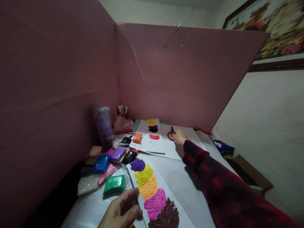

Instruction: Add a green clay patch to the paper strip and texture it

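My left hand [122, 209] is at the bottom, beside the left edge of a white sheet [167, 182]. Its thumb and forefinger are apart, with nothing visible between them. Strands of purple, yellow, orange, pink and brown modelling clay [155, 202] form patches down that sheet. Farther off, my right hand [180, 136] reaches over white paper. Its fingers are closed on what look like red-handled scissors [170, 136]; a red loop and a dark tip show, the rest is hidden. Left of it, another sheet [155, 147] bears yellow, purple, black and red patches and an orange clay packet [137, 137].
Several clay packets, among them green [114, 185], blue [101, 164] and purple [118, 155], are piled at left. Behind them stand a purple tumbler [103, 123] and a pink plastic bag [122, 123]. Pink panels [178, 72] border the left and back. A cardboard box [254, 172] sits at right.
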The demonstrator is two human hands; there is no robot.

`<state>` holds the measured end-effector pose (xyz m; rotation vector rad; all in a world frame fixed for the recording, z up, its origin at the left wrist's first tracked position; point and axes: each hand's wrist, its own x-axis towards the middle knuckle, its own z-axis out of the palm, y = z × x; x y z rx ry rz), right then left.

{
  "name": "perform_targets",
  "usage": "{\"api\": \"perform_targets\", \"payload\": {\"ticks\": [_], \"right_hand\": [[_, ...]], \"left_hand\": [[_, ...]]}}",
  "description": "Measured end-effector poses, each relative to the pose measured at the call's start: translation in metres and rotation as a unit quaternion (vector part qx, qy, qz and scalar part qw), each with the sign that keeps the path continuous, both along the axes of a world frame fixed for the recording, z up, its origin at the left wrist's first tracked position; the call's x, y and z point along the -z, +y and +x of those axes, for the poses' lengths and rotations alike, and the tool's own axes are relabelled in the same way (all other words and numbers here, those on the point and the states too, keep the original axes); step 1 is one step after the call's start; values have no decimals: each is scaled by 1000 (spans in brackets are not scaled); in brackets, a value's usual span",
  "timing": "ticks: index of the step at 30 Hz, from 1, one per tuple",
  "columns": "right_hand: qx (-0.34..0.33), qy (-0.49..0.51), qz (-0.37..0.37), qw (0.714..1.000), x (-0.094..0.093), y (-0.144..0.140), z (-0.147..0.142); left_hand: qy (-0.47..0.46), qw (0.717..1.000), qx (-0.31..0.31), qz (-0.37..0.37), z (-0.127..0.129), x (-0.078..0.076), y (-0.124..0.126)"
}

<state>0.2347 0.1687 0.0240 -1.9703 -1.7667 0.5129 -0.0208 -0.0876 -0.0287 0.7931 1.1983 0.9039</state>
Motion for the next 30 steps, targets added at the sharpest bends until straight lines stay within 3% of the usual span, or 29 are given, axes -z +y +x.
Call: {"api": "perform_targets", "payload": {"ticks": [5, 8, 11, 16, 20, 24, 30], "right_hand": [[-100, 99, -46, 989, 13, -84, 0], [-154, 197, -107, 962, 28, -137, -4], [-178, 291, -128, 931, 35, -164, -4], [-204, 409, -113, 882, 30, -170, 6], [-189, 454, -91, 866, 29, -168, 14], [-146, 466, -65, 870, 37, -164, 17], [-92, 426, -84, 896, 51, -161, 18]], "left_hand": [[84, 995, 30, 44, 2, -11, 6], [106, 991, 27, 81, 5, -24, 4], [116, 986, 28, 120, 10, -38, 1], [127, 976, 37, 174, 21, -63, 8], [130, 974, 58, 176, 30, -74, 30], [131, 980, 65, 138, 40, -66, 56], [161, 977, 39, 135, 57, -40, 74]]}}
